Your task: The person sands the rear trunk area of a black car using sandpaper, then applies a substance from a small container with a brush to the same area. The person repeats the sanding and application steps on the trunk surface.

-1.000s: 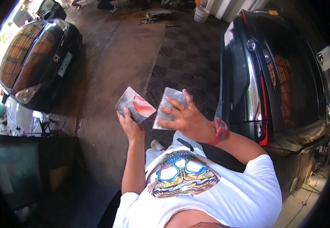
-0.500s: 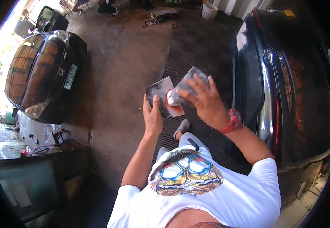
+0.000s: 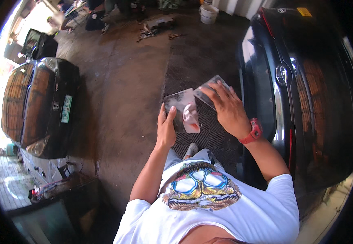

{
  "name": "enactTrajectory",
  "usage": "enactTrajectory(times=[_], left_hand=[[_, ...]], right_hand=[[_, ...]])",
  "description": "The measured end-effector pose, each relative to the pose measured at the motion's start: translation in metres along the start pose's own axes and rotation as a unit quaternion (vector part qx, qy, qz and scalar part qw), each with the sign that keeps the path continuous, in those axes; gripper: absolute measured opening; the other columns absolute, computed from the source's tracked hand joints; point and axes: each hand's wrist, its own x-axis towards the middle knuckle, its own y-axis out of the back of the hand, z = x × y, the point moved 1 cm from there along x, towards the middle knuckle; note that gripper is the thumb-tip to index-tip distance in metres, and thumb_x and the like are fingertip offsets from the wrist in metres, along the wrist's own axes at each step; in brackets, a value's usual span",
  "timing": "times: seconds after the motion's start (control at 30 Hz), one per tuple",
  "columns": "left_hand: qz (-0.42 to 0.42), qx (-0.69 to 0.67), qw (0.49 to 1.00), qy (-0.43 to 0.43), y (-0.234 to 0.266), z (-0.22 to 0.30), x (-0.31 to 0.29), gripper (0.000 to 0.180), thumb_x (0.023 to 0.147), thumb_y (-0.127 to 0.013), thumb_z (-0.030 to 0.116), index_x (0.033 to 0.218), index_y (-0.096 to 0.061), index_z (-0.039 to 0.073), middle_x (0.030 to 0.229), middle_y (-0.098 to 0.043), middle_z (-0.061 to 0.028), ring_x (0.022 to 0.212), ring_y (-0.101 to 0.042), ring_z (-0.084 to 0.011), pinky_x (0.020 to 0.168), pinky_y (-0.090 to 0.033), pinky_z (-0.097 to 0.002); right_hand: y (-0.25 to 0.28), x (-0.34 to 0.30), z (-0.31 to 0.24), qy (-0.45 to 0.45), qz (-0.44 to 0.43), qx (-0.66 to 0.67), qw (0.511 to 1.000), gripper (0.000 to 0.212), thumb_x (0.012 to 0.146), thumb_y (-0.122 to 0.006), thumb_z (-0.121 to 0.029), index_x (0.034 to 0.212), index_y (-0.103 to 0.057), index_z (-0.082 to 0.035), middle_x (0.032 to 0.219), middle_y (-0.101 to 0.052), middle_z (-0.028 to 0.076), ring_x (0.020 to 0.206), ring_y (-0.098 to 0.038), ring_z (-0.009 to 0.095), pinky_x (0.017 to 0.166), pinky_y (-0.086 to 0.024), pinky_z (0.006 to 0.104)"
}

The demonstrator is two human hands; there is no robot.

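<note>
My left hand (image 3: 167,129) is closed on the near left edge of a flat, grey-smeared mixing plate (image 3: 176,100), its thumb lying over the top face. A lump of pinkish-white putty (image 3: 190,114) sits near the plate's right side, with a red-orange streak below it. In my right hand (image 3: 230,112) is a thin, flat grey spreader (image 3: 205,96), its fingers laid along the upper face and its thumb hidden. The spreader is tilted just right of the plate, close to its upper right corner; whether they touch I cannot tell.
A dark car (image 3: 302,101) stands close on my right, another (image 3: 42,105) farther off at left. Ahead on the floor are a white bucket (image 3: 208,14) and some scrap parts (image 3: 156,25). People (image 3: 93,12) sit at the far left. A dark panel (image 3: 58,215) is near at lower left.
My right hand has moved the spreader right, off the putty, uncovering the lump on the plate. My left hand still holds the plate, slightly lower and to the right. The view has shifted.
</note>
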Motion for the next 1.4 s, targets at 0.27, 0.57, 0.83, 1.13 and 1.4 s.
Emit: enactTrajectory(times=[0.27,0.57,0.83,1.13,1.4], left_hand=[[0.031,0.114,0.989,-0.088,0.008,0.006,0.096,0.070,0.103,-0.055,0.038,0.154,-0.029,-0.003,0.151,-0.042,-0.0221,0.138,-0.044,-0.0327,0.115,-0.034,-0.0403],[-0.130,-0.133,0.980,0.077,-0.019,0.068,0.210,0.036,0.101,-0.056,0.020,0.134,-0.050,0.004,0.118,-0.063,-0.0098,0.106,-0.064,-0.0199,0.092,-0.053,-0.0356],[-0.189,-0.086,0.969,0.136,-0.009,0.110,0.291,0.038,0.101,-0.056,0.019,0.136,-0.051,0.005,0.122,-0.062,-0.0086,0.113,-0.062,-0.0191,0.097,-0.051,-0.0347],[-0.060,0.043,0.997,0.007,-0.021,0.123,0.359,0.076,0.101,-0.060,0.032,0.159,-0.021,0.002,0.156,-0.034,-0.0216,0.146,-0.032,-0.0301,0.120,-0.024,-0.0385],[-0.340,0.032,0.890,0.301,-0.063,0.129,0.397,0.043,0.101,-0.057,0.021,0.140,-0.050,0.005,0.123,-0.064,-0.0092,0.112,-0.064,-0.0195,0.095,-0.054,-0.0358]], right_hand=[[-0.041,0.038,-0.019,0.065,-0.031,0.003,0.997,0.038,0.096,-0.050,-0.017,0.130,-0.065,-0.025,0.140,-0.053,0.015,0.138,-0.044,0.039,0.114,-0.018,0.0740],[-0.033,0.155,-0.016,-0.027,0.058,0.191,0.979,0.061,0.090,-0.053,0.003,0.145,-0.041,-0.020,0.146,-0.041,0.020,0.133,-0.048,0.044,0.106,-0.047,0.0542],[-0.064,0.234,0.022,-0.208,0.092,0.251,0.941,0.061,0.090,-0.052,0.007,0.147,-0.032,-0.006,0.145,-0.044,0.025,0.131,-0.051,0.044,0.108,-0.044,0.0490],[-0.082,0.258,0.038,-0.296,0.022,0.599,0.744,0.046,0.094,-0.060,-0.007,0.139,-0.053,-0.001,0.126,-0.065,0.011,0.112,-0.062,0.016,0.099,-0.048,0.0338],[-0.077,0.253,0.158,-0.355,0.204,0.745,0.526,0.053,0.091,-0.075,-0.019,0.136,-0.052,-0.003,0.123,-0.066,0.008,0.112,-0.064,0.018,0.095,-0.054,0.0353]])
